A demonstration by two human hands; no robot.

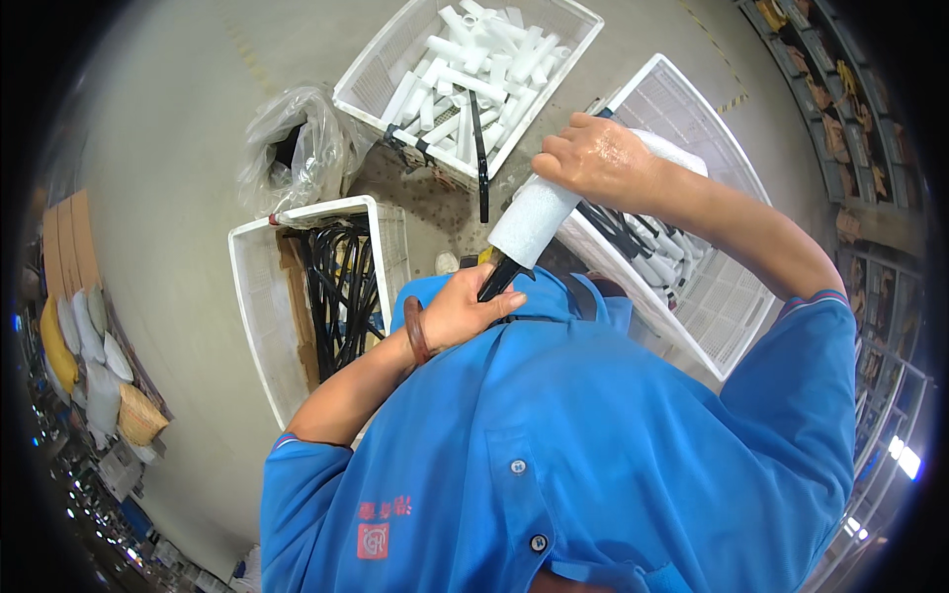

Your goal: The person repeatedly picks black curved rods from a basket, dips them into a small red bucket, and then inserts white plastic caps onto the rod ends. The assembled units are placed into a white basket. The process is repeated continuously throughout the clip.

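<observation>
Across my front runs a white foam tube (534, 223), tilted from lower left to upper right. My right hand (600, 163) is closed round it near the middle, fingers wrapped over the top. Out of its lower end comes a black bar (502, 278), partly inside the foam. My left hand (467, 307) grips this black bar close to my waist, with a brown bracelet on the wrist. How far the bar reaches into the foam is hidden.
Ahead stands a white crate (395, 119) heaped with short white foam tubes; a black strip (480, 158) hangs over its rim. A left crate (247, 296) holds black bars. The right crate (727, 326) holds foam-covered black pieces. A clear plastic bag (331, 148) lies between crates.
</observation>
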